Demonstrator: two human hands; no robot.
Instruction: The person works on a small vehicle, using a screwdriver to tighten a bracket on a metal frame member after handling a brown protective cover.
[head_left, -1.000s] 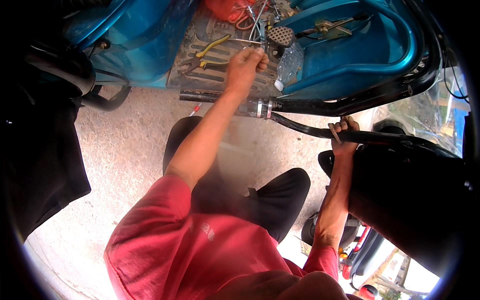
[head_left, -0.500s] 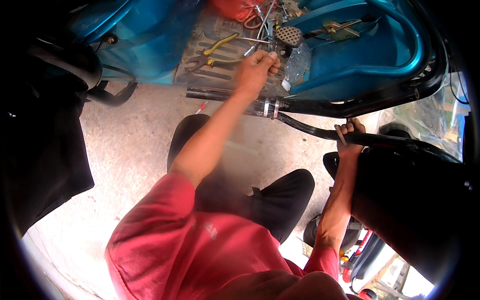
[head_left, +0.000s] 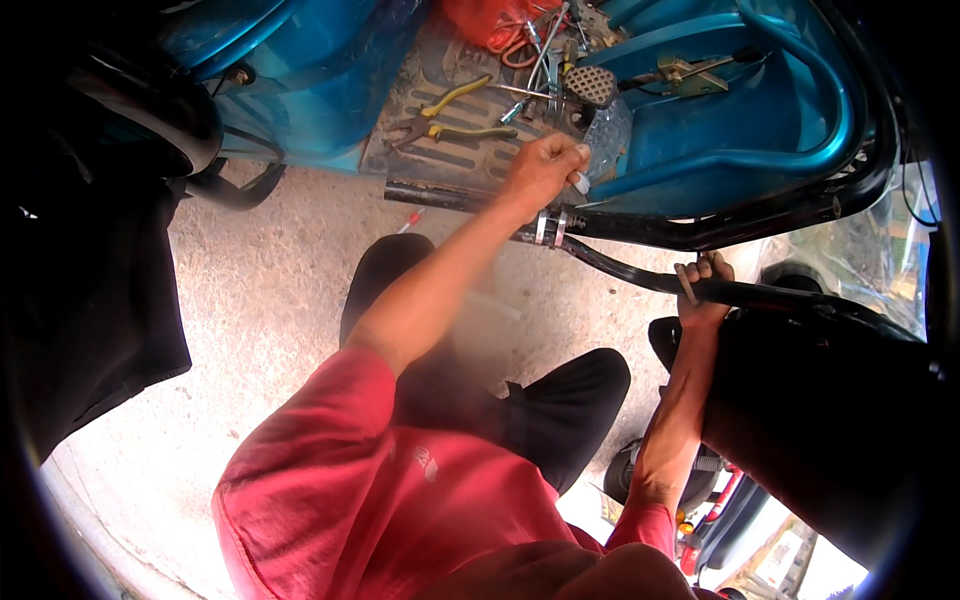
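Strong light floods the concrete floor (head_left: 260,270), bleaching it to white toward the lower left, with a second burnt-out patch at lower right. Glossy highlights streak the teal panels (head_left: 320,95) and rail (head_left: 740,158), while the dark cloth (head_left: 90,300) at left sinks almost to black. The left hand (head_left: 545,168) is brightly lit. A milky haze softens the centre, veiling the dark trousers (head_left: 450,390). Fisheye distortion bends edges, and black vignetting with bluish fringes rings the frame.

glossy blue panel (head_left: 690,140); smooth metal tube (head_left: 750,292); clear plastic bottle (head_left: 611,138); matt cloth shirt (head_left: 450,510); rough floor (head_left: 255,270)
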